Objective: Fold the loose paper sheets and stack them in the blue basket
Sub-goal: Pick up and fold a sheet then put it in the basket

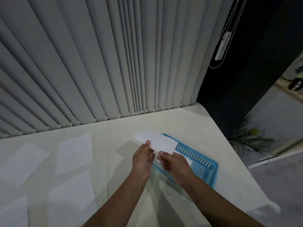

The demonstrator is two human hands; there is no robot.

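Cream table [188, 122]; blue basket [207, 167] holds folded paper [188, 160].

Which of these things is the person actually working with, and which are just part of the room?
Part of the job:
folded sheet, held in both the left hand and the right hand
blue basket
loose sheets lying flat on the table

Just there:
blinds
blind cord
plant on the floor
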